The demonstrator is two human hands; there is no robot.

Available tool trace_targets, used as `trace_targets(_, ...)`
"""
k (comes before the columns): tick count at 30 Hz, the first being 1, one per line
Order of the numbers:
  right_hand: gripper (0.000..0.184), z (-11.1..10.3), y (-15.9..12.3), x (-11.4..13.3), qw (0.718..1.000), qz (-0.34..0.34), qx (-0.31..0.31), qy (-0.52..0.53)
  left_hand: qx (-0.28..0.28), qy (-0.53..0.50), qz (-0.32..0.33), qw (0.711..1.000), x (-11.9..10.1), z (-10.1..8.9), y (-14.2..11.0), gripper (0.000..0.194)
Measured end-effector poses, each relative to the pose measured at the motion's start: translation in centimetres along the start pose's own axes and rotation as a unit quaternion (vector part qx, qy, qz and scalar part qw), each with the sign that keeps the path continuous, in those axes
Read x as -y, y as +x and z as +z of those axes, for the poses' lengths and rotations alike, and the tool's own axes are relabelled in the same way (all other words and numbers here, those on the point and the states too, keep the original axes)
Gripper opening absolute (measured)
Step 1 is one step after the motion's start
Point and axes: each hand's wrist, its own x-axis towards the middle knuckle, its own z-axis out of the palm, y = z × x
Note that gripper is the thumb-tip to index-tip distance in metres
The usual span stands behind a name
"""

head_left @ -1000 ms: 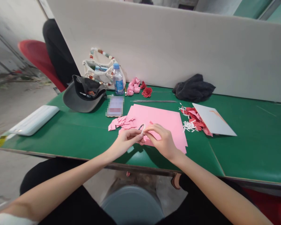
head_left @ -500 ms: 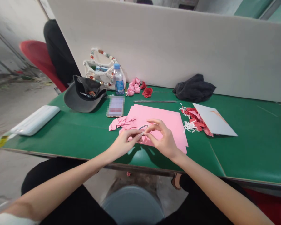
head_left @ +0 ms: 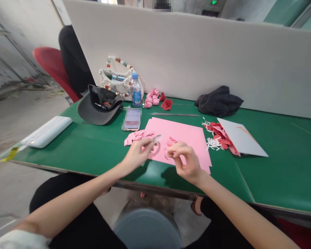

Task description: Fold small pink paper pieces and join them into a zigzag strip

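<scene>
My left hand [head_left: 137, 152] pinches a small thin strip [head_left: 156, 138] at its fingertips, held over the near left corner of the pink paper sheets [head_left: 186, 136]. My right hand [head_left: 184, 157] is curled with the fingers closed on a small pink paper piece [head_left: 170, 142], just above the same sheets. The two hands are a short way apart. A heap of small pink paper squares [head_left: 135, 135] lies just beyond my left hand.
On the green table [head_left: 274, 166]: a cap [head_left: 97, 109], phone [head_left: 131, 119], water bottle [head_left: 136, 90], beaded white bag [head_left: 114, 77], finished pink and red paper roses [head_left: 158, 100], thin wires [head_left: 175, 114], dark cloth [head_left: 217, 102], red and white scraps [head_left: 217, 136], a white card [head_left: 239, 140], a white device [head_left: 46, 131]. A white partition stands behind.
My hands have drawn apart: the left keeps the thin strip, the right has pulled back to the right with a pink piece. The view has shifted slightly.
</scene>
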Motion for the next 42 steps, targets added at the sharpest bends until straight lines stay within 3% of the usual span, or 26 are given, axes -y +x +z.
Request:
trace_targets(2,0.025,-0.7,0.4,0.1,1.000,0.018,-0.024,-0.001,-0.027,-0.013,-0.016,0.999,0.3,-0.8,0.7,0.026)
trace_targets(5,0.041,-1.5,1.0,-1.1,0.993,0.108,-0.034,-0.012,-0.033,-0.112,0.006,0.993,-0.1,-1.1,1.0,0.026)
trace_targets(8,0.056,-1.9,0.9,-3.3,0.981,0.185,0.063,-0.002,-0.025,-0.203,0.010,0.979,-0.8,-0.6,0.6,0.027)
trace_targets(11,0.058,-1.7,0.1,-5.1,0.965,0.192,0.180,0.017,-0.023,-0.257,-0.013,0.966,-1.1,-0.2,0.3,0.029)
trace_targets(15,0.061,-1.1,-0.9,-5.9,0.957,0.184,0.224,0.029,-0.001,-0.297,-0.019,0.955,-1.0,-0.3,0.3,0.034)
trace_targets(18,0.057,-0.9,-0.9,-5.8,0.964,0.176,0.197,0.018,0.031,-0.300,-0.012,0.953,-0.9,-0.3,0.2,0.036)
trace_targets(23,0.058,-1.1,0.2,-3.8,0.987,0.119,0.096,-0.039,0.040,-0.258,0.007,0.965,-0.8,0.3,-0.3,0.050)
trace_targets(28,0.059,-0.9,1.0,-0.9,0.991,0.078,0.091,-0.052,0.057,-0.241,0.002,0.969,-1.1,0.6,-0.8,0.061)
trace_targets(32,0.058,-0.7,1.2,0.0,0.987,0.154,0.050,0.009,0.065,-0.255,-0.030,0.964,-1.4,0.7,-1.0,0.056)
trace_targets(36,0.059,-0.7,1.5,0.1,0.959,0.260,0.025,0.114,0.061,-0.277,-0.066,0.957,-1.4,0.8,-1.1,0.053)
trace_targets(42,0.047,-0.9,2.1,-0.3,0.918,0.323,-0.067,0.219,0.041,-0.314,-0.111,0.942,-1.4,0.6,-0.9,0.053)
